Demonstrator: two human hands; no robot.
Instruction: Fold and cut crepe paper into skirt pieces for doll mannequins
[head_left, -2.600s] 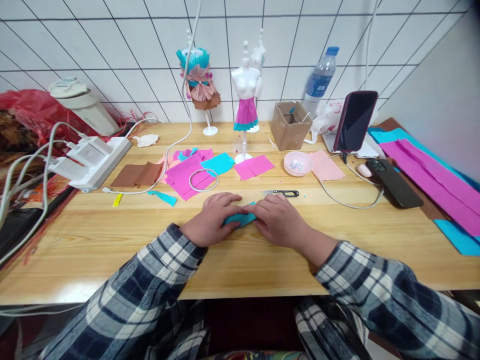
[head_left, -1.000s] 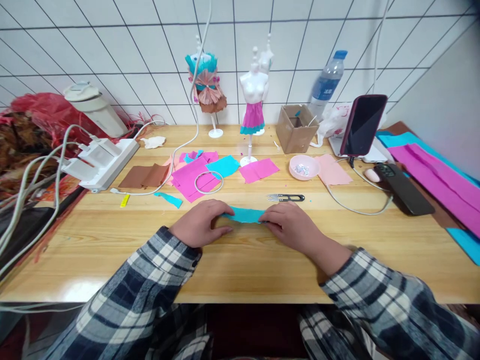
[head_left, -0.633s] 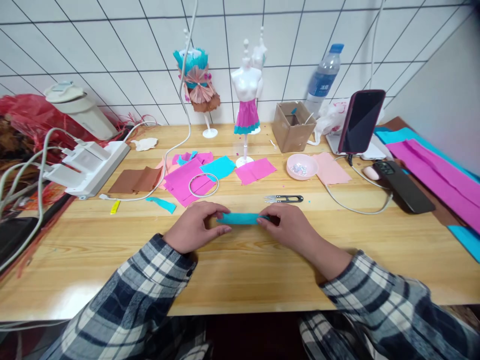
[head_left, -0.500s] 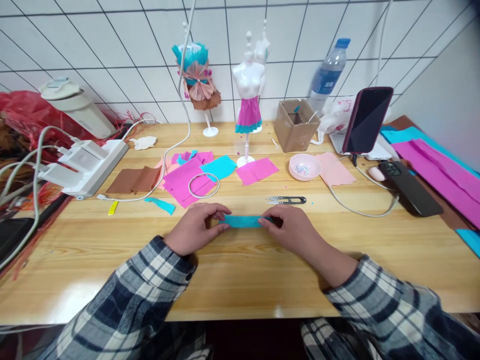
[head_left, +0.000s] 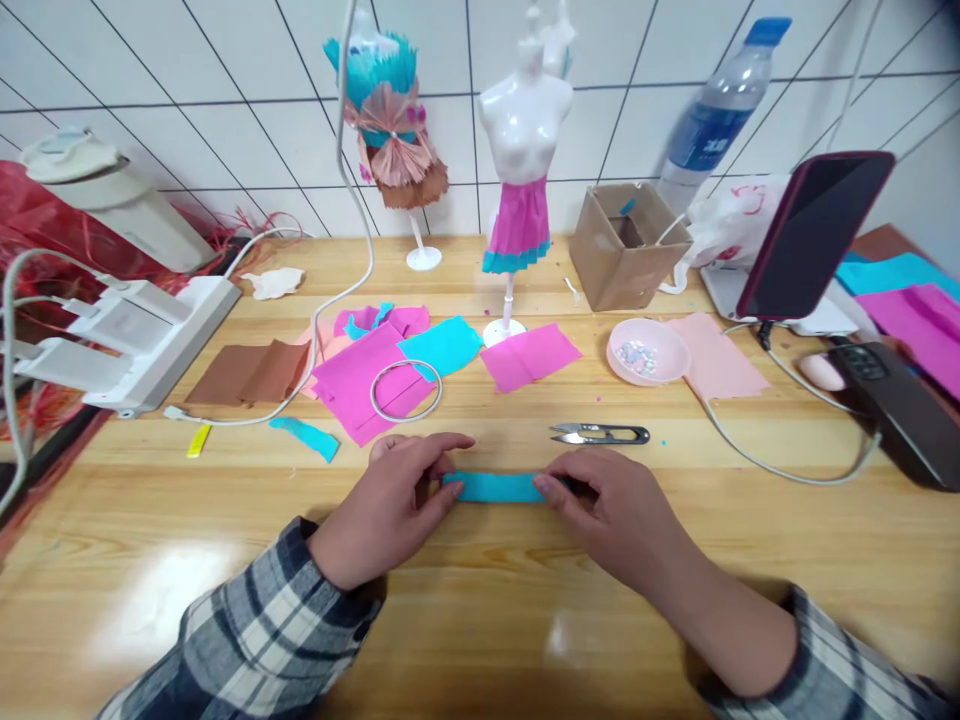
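Note:
A narrow turquoise strip of crepe paper (head_left: 498, 487) stretches sideways between my two hands, just above or on the wooden table. My left hand (head_left: 397, 500) pinches its left end, with the index finger stretched out over the top. At the other end, my right hand (head_left: 607, 515) grips the strip between thumb and curled fingers. Thread snips (head_left: 600, 434) lie behind my right hand. Beyond them stands a small white dress form (head_left: 525, 120) wearing a pink paper skirt (head_left: 519, 225) with a turquoise hem.
Behind my left hand lie pink paper (head_left: 360, 385), a white ring (head_left: 374, 398) and a turquoise scrap (head_left: 307, 436). A pink bowl (head_left: 671, 352) of beads, a cardboard box (head_left: 619, 270) and phones (head_left: 817, 240) are at right. A power strip (head_left: 180, 340) stands at left.
The view has moved closer and tilted down, so things look larger. Both hands still hold the turquoise strip, and my left index finger now reaches out straighter.

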